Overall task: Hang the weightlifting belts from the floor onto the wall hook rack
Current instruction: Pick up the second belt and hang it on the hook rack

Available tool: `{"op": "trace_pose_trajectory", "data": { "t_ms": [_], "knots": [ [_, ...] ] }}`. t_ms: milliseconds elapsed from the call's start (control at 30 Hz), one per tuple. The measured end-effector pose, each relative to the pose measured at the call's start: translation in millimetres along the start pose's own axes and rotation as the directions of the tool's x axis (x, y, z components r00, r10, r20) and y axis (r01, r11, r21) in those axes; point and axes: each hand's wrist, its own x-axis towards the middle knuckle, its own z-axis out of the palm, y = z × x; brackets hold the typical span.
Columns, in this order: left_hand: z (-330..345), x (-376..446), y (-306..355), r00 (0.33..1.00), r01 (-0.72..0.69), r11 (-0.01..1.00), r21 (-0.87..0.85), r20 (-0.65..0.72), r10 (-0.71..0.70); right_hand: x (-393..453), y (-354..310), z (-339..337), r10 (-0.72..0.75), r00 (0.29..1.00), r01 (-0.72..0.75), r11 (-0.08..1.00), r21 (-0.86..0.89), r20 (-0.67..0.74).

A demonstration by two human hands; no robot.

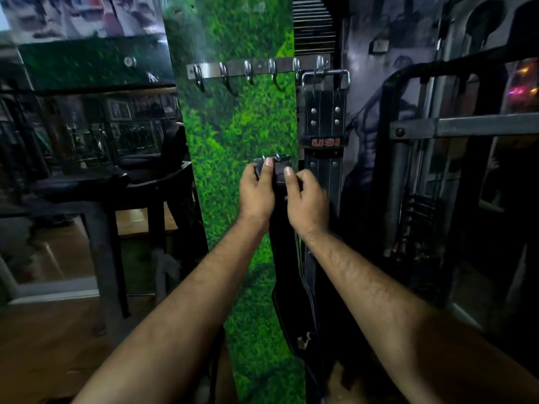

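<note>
while one black belt is hung by its buckle from the rightmost hook of the wall hook rack, a second belt is gripped at its buckle end by left hand and right hand, both closed on it, below the rack.

You can read just 1 marking, the red letters "USI" on the black loop band of the hanging belt at the right end of the hook rack.

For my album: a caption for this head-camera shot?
Both hands lift a black belt toward the hook rack.
</note>
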Motion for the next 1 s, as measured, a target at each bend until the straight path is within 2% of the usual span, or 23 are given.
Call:
{"op": "trace_pose_trajectory", "data": {
  "t_ms": [100,200,300,367,433,533,600,733,867,933,1000],
  "knots": [
    [12.3,20.3,22.3,1.000,0.018,0.981,-0.193,-0.012,-0.021,-12.7,15.0,12.3,-0.078,0.997,0.079,0.997,0.027,-0.015],
    [7.7,34.5,32.1,0.998,0.046,0.953,-0.301,-0.018,-0.054,-15.5,26.6,19.1,-0.103,0.993,0.095,0.988,0.125,0.056],
    [-3.8,43.9,35.8,0.995,0.037,0.930,-0.367,-0.077,-0.070,-28.3,40.9,20.5,-0.060,0.986,0.043,0.993,0.111,0.156],
    [-11.1,50.2,41.8,0.988,0.023,0.933,-0.360,-0.134,-0.076,-46.6,60.6,19.4,0.008,0.964,-0.022,0.999,0.049,0.267],
    [-18.0,53.4,47.7,0.983,-0.004,0.938,-0.345,-0.172,-0.059,-68.3,81.0,14.3,0.132,0.913,-0.099,0.990,-0.102,0.387],
    [-28.0,55.4,58.7,0.983,-0.039,0.943,-0.330,-0.183,-0.023,-86.9,96.7,11.2,0.248,0.850,-0.121,0.951,-0.285,0.466],
    [-34.4,59.1,62.3,0.982,-0.045,0.952,-0.303,-0.188,-0.013,-80.7,81.3,13.7,0.265,0.825,-0.138,0.951,-0.277,0.498],
    [-42.5,63.8,56.0,0.984,-0.006,0.963,-0.269,-0.175,-0.043,-40.2,27.3,40.1,0.176,0.894,-0.182,0.983,-0.024,0.412],
    [-42.1,69.3,59.1,0.990,0.011,0.958,-0.286,-0.133,-0.051,-35.6,8.0,46.3,0.153,0.902,-0.190,0.980,0.052,0.405],
    [-40.5,66.0,62.6,0.993,0.016,0.955,-0.297,-0.109,-0.051,-59.6,37.3,41.9,0.213,0.871,-0.239,0.971,0.003,0.443],
    [-40.9,63.9,57.2,0.990,0.028,0.963,-0.266,-0.129,-0.065,-90.3,71.6,34.2,0.281,0.847,-0.244,0.960,-0.140,0.451]
  ]
}}
